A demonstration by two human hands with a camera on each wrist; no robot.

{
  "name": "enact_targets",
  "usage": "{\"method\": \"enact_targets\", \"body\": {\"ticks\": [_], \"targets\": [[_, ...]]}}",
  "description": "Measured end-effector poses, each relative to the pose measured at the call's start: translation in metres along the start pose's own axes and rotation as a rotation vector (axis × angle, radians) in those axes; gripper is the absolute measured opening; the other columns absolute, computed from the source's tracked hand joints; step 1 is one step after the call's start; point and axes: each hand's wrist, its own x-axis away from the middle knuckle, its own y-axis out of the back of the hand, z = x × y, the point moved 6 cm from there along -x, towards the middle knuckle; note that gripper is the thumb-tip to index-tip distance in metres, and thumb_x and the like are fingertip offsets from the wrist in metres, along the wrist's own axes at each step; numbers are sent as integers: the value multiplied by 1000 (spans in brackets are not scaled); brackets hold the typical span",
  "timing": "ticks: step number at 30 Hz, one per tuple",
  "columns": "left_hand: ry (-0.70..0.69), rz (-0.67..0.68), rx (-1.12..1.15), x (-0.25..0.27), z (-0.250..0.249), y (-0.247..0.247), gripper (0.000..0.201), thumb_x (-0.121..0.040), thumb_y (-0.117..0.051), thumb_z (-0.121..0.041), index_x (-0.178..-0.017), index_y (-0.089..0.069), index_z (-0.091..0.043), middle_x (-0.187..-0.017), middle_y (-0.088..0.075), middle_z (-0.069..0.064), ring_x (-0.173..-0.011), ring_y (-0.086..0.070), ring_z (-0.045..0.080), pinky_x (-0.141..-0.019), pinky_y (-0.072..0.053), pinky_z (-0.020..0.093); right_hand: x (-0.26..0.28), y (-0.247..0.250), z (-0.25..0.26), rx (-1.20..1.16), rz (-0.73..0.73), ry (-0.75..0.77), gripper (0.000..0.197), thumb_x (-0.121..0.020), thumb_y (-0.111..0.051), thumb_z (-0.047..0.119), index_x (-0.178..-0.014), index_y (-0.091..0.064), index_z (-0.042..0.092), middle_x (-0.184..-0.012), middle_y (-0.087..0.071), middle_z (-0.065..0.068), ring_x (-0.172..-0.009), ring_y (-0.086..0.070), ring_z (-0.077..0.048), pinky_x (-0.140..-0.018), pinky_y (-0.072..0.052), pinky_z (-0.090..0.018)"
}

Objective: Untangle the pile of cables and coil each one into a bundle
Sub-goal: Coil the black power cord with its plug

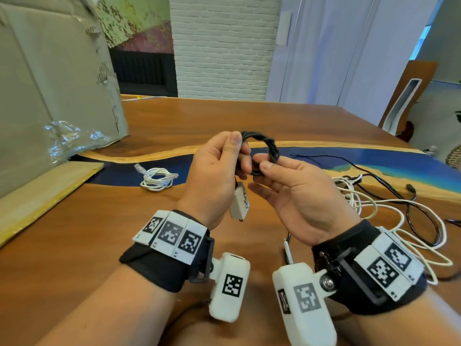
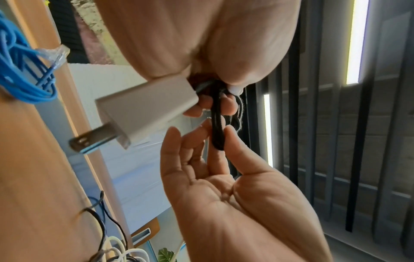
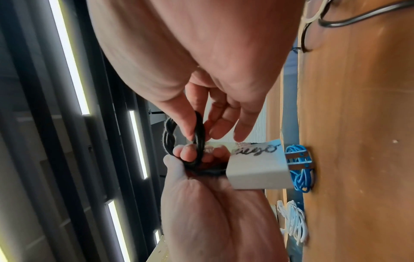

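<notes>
A black braided cable (image 1: 270,147) is wound into a small coil and held above the table between both hands. My left hand (image 1: 240,153) grips one side of the coil, thumb on top. A white plug adapter (image 1: 239,204) on the cable's end hangs below that hand; it also shows as the adapter (image 2: 145,106) with its metal prongs. My right hand (image 1: 262,166) pinches the coil's near side between thumb and forefinger, its other fingers loose. The right wrist view shows the black coil (image 3: 199,136) in that pinch. A tangled pile of white and black cables (image 1: 379,208) lies at the right.
A coiled white cable (image 1: 157,179) lies on the wooden table (image 1: 99,233) to the left of my hands. A bundled blue cable (image 3: 300,170) rests on the table too. A large cardboard box (image 1: 55,78) stands at the far left.
</notes>
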Motion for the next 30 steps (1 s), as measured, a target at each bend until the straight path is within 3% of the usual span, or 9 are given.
{"method": "enact_targets", "body": {"ticks": [5, 9, 12, 18, 23, 27, 30], "targets": [[2, 9, -47, 0, 0, 1, 36, -111, -38, -24, -85, -59, -11, -67, -56, 3, -62, -50, 14, -63, -46, 26, 0, 2, 5, 157, -83, 150, 15, -94, -64, -1, -96, -76, 7, -93, -75, -10, -95, -70, -25, -94, -57, -42], [46, -4, -7, 0, 3, 1, 35, -111, -38, -24, -85, -59, -11, -65, -58, 1, -61, -50, 13, -61, -46, 26, 0, 1, 8, 155, -105, 221, 36, -92, -70, 3, -122, -67, 21, -86, -76, -3, -87, -69, -18, -79, -53, -35], [107, -20, 13, 0, 5, 2, 36, -111, -37, -25, -86, -59, -12, -63, -58, -3, -60, -50, 12, -60, -45, 25, 0, -1, 12, 159, -43, 245, 49, -93, -68, 5, -135, -58, 27, -85, -74, -4, -87, -68, -16, -79, -52, -32], [309, 4, 191, 2, 13, -1, 34, -110, -41, -30, -86, -58, -14, -62, -54, -2, -50, -40, 11, -52, -33, 24, 0, -11, 13, 2, 154, 224, 69, -87, -63, 2, -152, -39, 10, -96, -72, -15, -88, -69, -23, -85, -56, -30], [388, 28, 277, 4, 13, -7, 32, -109, -41, -31, -89, -58, -13, -63, -53, -1, -51, -39, 11, -53, -33, 25, 2, -12, 17, 10, 262, 208, 73, -80, -63, -5, -149, -44, 9, -92, -68, -16, -89, -65, -27, -87, -56, -34], [441, 53, 331, 6, 15, -8, 32, -110, -40, -32, -89, -56, -14, -65, -53, 0, -52, -40, 11, -55, -34, 25, 3, -14, 14, 29, 355, 182, 77, -76, -61, -12, -149, -42, 5, -72, -52, -7, -96, -46, -35, -94, -52, -44], [409, 53, 330, 2, 12, -3, 32, -110, -39, -31, -88, -55, -14, -66, -53, 0, -52, -38, 12, -53, -34, 24, 2, -11, 14, 76, 308, 182, 76, -79, -57, -20, -148, -43, 11, -79, -56, -11, -99, -52, -34, -99, -48, -53]]}}
